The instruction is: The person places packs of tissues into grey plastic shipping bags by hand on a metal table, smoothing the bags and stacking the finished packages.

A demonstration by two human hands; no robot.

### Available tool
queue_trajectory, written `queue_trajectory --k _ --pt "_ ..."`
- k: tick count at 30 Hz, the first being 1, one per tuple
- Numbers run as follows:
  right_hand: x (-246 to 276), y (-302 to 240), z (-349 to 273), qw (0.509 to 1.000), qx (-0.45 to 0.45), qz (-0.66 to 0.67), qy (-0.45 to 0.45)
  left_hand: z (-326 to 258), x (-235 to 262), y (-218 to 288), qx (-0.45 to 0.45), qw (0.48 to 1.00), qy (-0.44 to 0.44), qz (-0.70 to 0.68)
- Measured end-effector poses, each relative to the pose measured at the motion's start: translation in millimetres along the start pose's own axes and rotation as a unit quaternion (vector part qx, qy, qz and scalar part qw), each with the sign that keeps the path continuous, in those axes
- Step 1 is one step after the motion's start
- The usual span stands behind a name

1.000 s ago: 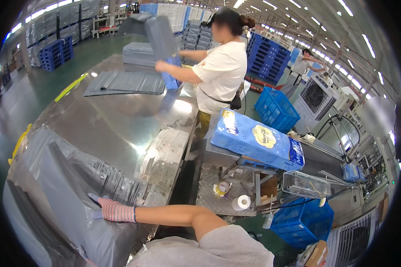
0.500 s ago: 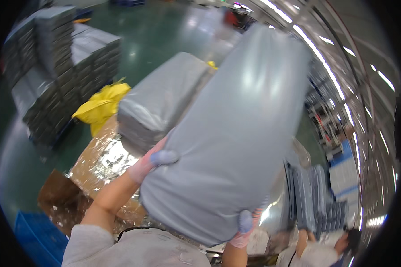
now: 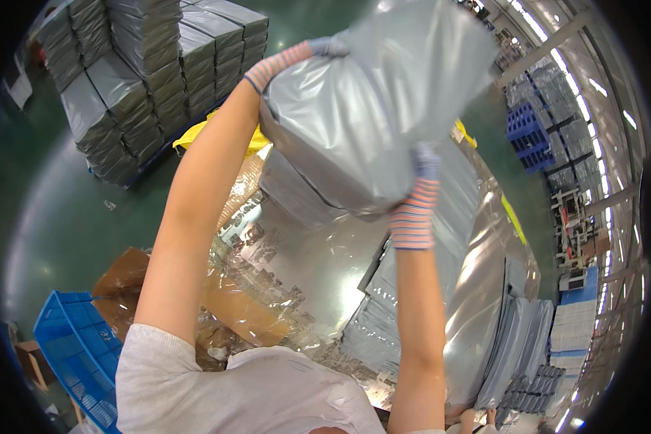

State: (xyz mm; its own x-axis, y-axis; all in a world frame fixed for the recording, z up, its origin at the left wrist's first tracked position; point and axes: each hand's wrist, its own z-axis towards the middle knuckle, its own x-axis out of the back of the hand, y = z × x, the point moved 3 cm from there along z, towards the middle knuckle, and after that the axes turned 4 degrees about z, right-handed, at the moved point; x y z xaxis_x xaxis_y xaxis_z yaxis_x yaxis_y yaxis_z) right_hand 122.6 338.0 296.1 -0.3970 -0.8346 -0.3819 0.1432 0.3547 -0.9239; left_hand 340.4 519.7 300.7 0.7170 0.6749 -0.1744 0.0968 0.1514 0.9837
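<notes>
Both my arms reach far forward over the worktable, in striped knit gloves. A large, shiny grey plastic bundle (image 3: 333,123) lies between my hands, its upper part raised, creased and blurred. My left hand (image 3: 296,61) curves over the bundle's left side, fingers bent onto its top. On the near right corner, my right hand (image 3: 417,199) grips the plastic, thumb upward and most fingers hidden. Beneath it, partly covered, rests another grey plastic-wrapped bundle (image 3: 293,188). Flat grey plastic packs (image 3: 376,325) lie on the table to the left of my right forearm.
Tall stacks of grey wrapped bundles (image 3: 145,79) stand far left. Yellow plastic (image 3: 195,132) shows at the table's left edge. A blue crate (image 3: 79,354) and torn brown cardboard (image 3: 126,278) sit near left. Grey packs (image 3: 517,333) stand at right, near another person's hands (image 3: 477,418).
My hands have carried the grey bundle forward and up, away from my body, over the other bundle. The left hand has shifted onto its far left side. My view has turned.
</notes>
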Motion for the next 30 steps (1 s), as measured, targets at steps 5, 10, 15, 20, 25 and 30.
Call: queue_trajectory --k 5,10,15,20,25,30 --pt "40 92 1 0.991 -0.035 -0.067 0.110 13 1 -120 0.040 0.971 0.028 -0.233" --pt "74 122 17 0.963 -0.014 -0.258 0.079 9 -19 -96 0.054 0.993 -0.007 -0.109" --pt "55 85 4 0.952 -0.054 -0.297 0.049 -39 22 -159 -0.137 0.962 0.120 -0.202" --pt "49 57 10 0.942 -0.095 -0.319 0.042 -41 13 -192 -0.233 0.921 0.172 -0.261" --pt "70 40 34 0.943 -0.087 -0.322 0.010 -32 15 -179 -0.099 0.783 0.521 0.325" --pt "104 52 -36 0.931 0.040 -0.359 -0.051 -102 -42 -232 -0.034 0.573 0.334 0.748"
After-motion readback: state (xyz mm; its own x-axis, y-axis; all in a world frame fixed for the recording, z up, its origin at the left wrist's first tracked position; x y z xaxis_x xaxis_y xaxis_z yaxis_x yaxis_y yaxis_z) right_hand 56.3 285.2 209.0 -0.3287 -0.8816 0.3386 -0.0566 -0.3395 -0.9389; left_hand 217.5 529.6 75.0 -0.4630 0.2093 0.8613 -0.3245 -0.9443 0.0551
